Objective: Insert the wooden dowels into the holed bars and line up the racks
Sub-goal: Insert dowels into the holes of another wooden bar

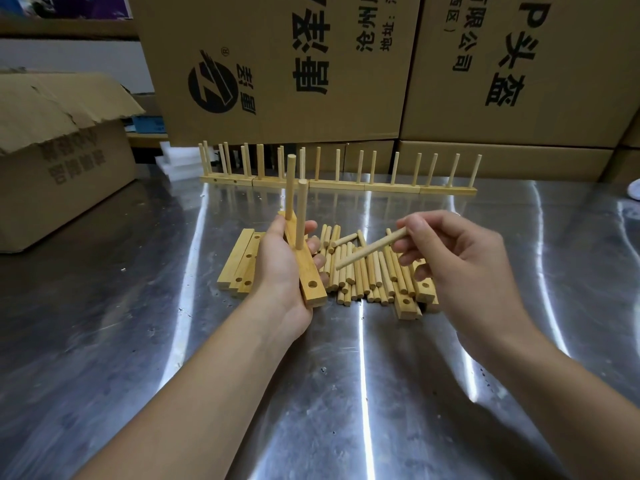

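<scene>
Above the dowel pile (367, 271), left hand (280, 271) grips holed bar (310, 275) bearing 2 seated dowels (300, 216); right hand (460, 258) pinches 1 loose dowel (370, 249). Tilted entry may jam it.

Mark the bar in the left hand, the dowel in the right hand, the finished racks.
held bar (309, 268), head view, top face above its empty hole.
held dowel (370, 249), head view, mid-shaft.
finished racks (391, 188), head view, base bar.
</scene>
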{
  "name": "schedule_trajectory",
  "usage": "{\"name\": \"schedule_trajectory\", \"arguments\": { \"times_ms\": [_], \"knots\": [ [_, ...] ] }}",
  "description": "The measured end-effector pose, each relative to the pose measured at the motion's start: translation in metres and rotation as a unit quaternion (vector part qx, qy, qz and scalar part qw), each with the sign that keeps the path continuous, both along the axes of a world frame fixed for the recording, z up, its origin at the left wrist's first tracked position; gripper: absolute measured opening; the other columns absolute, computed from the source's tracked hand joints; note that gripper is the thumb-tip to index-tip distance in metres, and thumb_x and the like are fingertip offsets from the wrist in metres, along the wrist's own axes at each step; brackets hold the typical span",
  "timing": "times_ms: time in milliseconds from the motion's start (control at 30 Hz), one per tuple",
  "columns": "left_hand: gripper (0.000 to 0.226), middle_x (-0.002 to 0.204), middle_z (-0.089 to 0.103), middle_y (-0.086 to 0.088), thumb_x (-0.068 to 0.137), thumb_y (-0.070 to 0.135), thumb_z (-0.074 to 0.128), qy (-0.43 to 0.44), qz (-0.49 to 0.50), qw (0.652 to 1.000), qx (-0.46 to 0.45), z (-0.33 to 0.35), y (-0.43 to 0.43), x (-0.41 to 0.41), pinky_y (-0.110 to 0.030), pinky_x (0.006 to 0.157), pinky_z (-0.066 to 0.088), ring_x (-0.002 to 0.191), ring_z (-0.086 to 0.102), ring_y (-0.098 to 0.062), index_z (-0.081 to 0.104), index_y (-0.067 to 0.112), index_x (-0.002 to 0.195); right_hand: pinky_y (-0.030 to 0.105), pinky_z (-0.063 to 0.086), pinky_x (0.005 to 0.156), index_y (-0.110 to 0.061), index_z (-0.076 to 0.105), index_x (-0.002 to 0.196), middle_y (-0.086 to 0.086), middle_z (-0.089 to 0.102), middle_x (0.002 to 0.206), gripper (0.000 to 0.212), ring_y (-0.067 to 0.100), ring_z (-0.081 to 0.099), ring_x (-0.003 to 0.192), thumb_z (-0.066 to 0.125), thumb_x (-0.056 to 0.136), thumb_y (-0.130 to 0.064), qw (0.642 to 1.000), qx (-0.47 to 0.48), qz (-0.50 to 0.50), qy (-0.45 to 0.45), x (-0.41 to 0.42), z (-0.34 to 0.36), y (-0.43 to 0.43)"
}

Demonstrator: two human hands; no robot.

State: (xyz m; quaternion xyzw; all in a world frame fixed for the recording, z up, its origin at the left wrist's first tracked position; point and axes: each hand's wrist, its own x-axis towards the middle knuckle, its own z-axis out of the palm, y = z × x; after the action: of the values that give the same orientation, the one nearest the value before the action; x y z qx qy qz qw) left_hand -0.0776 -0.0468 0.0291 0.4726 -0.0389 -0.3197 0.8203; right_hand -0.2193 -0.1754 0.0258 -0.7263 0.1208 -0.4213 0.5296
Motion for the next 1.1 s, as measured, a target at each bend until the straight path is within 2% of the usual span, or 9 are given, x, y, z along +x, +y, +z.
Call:
{"name": "schedule_trajectory", "arguments": {
  "times_ms": [233, 433, 567, 667, 767, 933, 1100],
  "knots": [
    [0.046, 0.065, 0.049, 0.004, 0.109, 0.054, 0.043, 0.0, -0.018, 1.0, -0.006, -0.001, -0.002, -0.001, -0.024, 0.048, 0.034, 0.051, 0.041, -0.01, 0.068, 0.017, 0.099, 0.022, 0.053, 0.058, -0.019, 0.079, 0.101, 0.005, 0.078, 0.086, 0.018, 0.015, 0.07, 0.076, 0.062, 0.107, -0.021, 1.0, 0.012, 0.021, 0.003, 0.0, -0.001, 0.005],
    [0.046, 0.065, 0.051, 0.005, 0.108, 0.056, 0.045, -0.001, -0.025, 1.0, -0.005, -0.002, -0.001, -0.002, -0.022, 0.044, 0.039, 0.052, 0.043, -0.009, 0.069, 0.017, 0.102, 0.019, 0.051, 0.062, -0.018, 0.077, 0.1, 0.001, 0.076, 0.082, 0.015, 0.013, 0.071, 0.075, 0.064, 0.106, -0.015, 0.996, -0.088, 0.003, -0.018, -0.002, 0.001, 0.014],
    [0.043, 0.066, 0.054, 0.006, 0.106, 0.057, 0.049, -0.032, -0.017, 0.999, 0.031, -0.003, -0.001, -0.002, -0.028, 0.055, 0.042, 0.054, 0.047, -0.01, 0.068, 0.02, 0.096, 0.041, 0.058, 0.064, -0.018, 0.076, 0.103, -0.006, 0.074, 0.084, 0.011, 0.02, 0.073, 0.081, 0.065, 0.106, -0.018, 0.982, -0.186, -0.02, -0.029, -0.005, 0.001, 0.021],
    [0.042, 0.068, 0.055, 0.004, 0.105, 0.057, 0.051, -0.031, -0.004, 0.999, 0.042, -0.003, 0.0, -0.003, -0.03, 0.06, 0.042, 0.06, 0.049, -0.012, 0.069, 0.02, 0.096, 0.043, 0.057, 0.065, -0.016, 0.075, 0.104, -0.012, 0.072, 0.085, 0.012, 0.018, 0.073, 0.083, 0.064, 0.105, -0.021, 0.972, -0.233, -0.026, -0.03, -0.006, 0.001, 0.025],
    [0.042, 0.075, 0.056, 0.002, 0.105, 0.057, 0.05, -0.026, 0.003, 0.999, 0.047, -0.002, 0.001, -0.003, -0.033, 0.063, 0.043, 0.066, 0.05, -0.014, 0.069, 0.02, 0.097, 0.045, 0.058, 0.064, -0.016, 0.075, 0.104, -0.013, 0.072, 0.085, 0.012, 0.017, 0.074, 0.084, 0.064, 0.104, -0.021, 0.97, -0.242, -0.025, -0.032, -0.005, 0.001, 0.025],
    [0.041, 0.068, 0.054, 0.005, 0.106, 0.056, 0.051, -0.038, -0.009, 0.998, 0.042, -0.001, 0.0, -0.004, -0.031, 0.061, 0.044, 0.059, 0.049, -0.012, 0.07, 0.02, 0.097, 0.044, 0.058, 0.064, -0.017, 0.075, 0.105, -0.013, 0.073, 0.086, 0.009, 0.017, 0.074, 0.085, 0.067, 0.104, -0.02, 0.971, -0.235, -0.033, -0.031, -0.005, 0.0, 0.024],
    [0.04, 0.07, 0.054, 0.004, 0.106, 0.056, 0.051, -0.035, -0.014, 0.999, 0.032, -0.002, 0.001, -0.002, -0.03, 0.058, 0.043, 0.06, 0.048, -0.013, 0.069, 0.02, 0.098, 0.047, 0.057, 0.06, -0.019, 0.077, 0.102, -0.011, 0.074, 0.082, 0.008, 0.018, 0.074, 0.08, 0.069, 0.103, -0.019, 0.977, -0.21, -0.029, -0.007, -0.003, 0.0, 0.023]
  ]
}}
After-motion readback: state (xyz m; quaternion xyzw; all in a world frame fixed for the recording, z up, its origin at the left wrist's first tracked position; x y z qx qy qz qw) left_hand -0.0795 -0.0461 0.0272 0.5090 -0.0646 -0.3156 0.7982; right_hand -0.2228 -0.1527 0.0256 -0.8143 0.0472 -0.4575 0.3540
